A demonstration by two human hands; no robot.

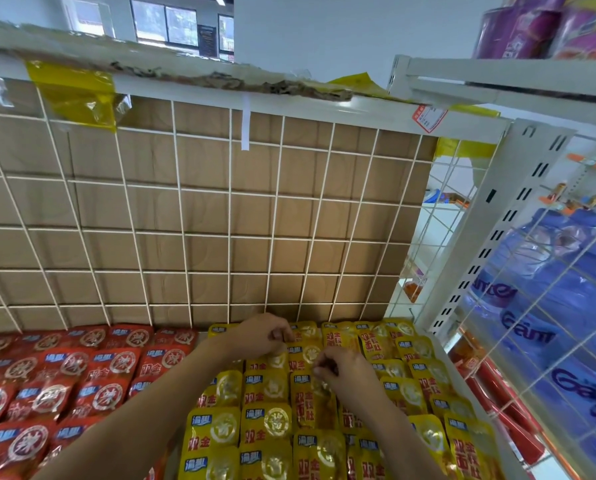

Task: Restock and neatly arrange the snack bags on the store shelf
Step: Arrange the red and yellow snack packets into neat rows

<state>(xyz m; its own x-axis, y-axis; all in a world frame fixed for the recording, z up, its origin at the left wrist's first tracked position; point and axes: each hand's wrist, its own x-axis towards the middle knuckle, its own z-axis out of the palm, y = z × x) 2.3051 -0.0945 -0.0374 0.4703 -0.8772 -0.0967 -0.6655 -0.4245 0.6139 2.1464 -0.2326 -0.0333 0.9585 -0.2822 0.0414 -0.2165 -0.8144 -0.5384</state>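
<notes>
- The yellow snack bags [272, 427] lie flat in overlapping rows on the right half of the shelf [441, 345], reaching from its back to the near edge of view.
- The left hand [262, 336] is at the back row, its fingertips curled and pinching the top edge of the back-row bag [305, 331].
- The right hand [341, 370] is just beside and nearer, its fingers curled onto the middle bag [307, 355] and pinching its edge.
- Both forearms cross over the yellow rows and hide several bags beneath them.
- The red snack bags [64, 375] fill the left half of the shelf, touching the yellow ones along a ragged line.
- A white wire grid [185, 220] stands upright directly behind the bags, with brown cardboard [220, 168] against its far side.
- Yellow tape [75, 95] wraps the grid's top rail at the left; a white paper strip [245, 123] hangs near the middle, and a red-and-white label [430, 118] sits toward the right.
- A white slotted upright [497, 230] closes off the shelf's right end, with a side wire mesh [532, 341] next to it.
- Beyond the mesh hang blue packs [566, 271]; purple packs [539, 26] sit on a higher shelf.
- Above the grid, a pale wall [324, 29] and dark-framed windows [165, 24] show.
</notes>
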